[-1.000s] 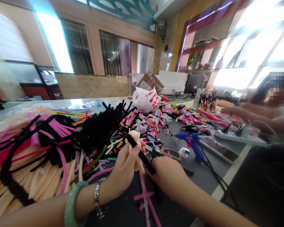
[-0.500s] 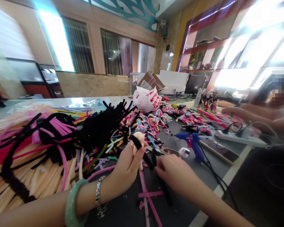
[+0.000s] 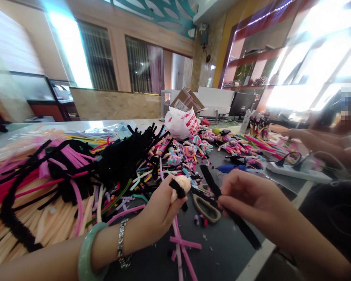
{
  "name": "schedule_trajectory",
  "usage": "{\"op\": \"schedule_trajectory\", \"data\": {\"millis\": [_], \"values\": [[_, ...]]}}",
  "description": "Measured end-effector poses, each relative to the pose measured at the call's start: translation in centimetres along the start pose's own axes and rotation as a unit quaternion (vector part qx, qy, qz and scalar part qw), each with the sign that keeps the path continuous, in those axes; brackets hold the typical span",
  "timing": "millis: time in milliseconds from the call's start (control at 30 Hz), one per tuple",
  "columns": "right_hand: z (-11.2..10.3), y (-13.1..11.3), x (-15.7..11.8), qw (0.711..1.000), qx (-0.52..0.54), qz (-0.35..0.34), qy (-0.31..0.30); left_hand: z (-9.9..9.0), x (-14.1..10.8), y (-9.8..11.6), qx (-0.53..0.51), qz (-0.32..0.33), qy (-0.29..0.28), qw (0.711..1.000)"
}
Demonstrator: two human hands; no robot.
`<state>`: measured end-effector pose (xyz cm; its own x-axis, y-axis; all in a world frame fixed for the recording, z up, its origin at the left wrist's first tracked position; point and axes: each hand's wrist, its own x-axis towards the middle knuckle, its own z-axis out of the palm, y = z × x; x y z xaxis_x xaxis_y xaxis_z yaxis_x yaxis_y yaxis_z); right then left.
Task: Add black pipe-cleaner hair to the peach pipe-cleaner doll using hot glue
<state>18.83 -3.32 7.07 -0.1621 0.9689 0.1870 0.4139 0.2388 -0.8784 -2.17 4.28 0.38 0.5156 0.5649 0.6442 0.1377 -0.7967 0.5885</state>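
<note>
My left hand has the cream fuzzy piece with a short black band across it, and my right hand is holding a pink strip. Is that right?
Not quite: the strip in your right hand is black, not pink, as the head view shows. Your left hand does have the cream fuzzy piece with a short black band across it.

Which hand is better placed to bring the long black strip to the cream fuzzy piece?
Probably the right hand: it pinches the long black strip, while the left hand holds the cream fuzzy piece.
</note>
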Motion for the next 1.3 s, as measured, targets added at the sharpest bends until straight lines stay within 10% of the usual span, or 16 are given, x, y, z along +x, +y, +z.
{"op": "schedule_trajectory", "data": {"millis": [567,1300], "values": [[0.5,-1.8,-1.5,0.997,-0.048,-0.031,-0.055,-0.6,0.2,0.2,0.088,0.085,-0.101,0.987],[1.4,-0.4,-1.1,0.987,0.112,0.053,-0.102,0.1,-0.5,-1.2,0.103,0.149,-0.008,0.983]]}}
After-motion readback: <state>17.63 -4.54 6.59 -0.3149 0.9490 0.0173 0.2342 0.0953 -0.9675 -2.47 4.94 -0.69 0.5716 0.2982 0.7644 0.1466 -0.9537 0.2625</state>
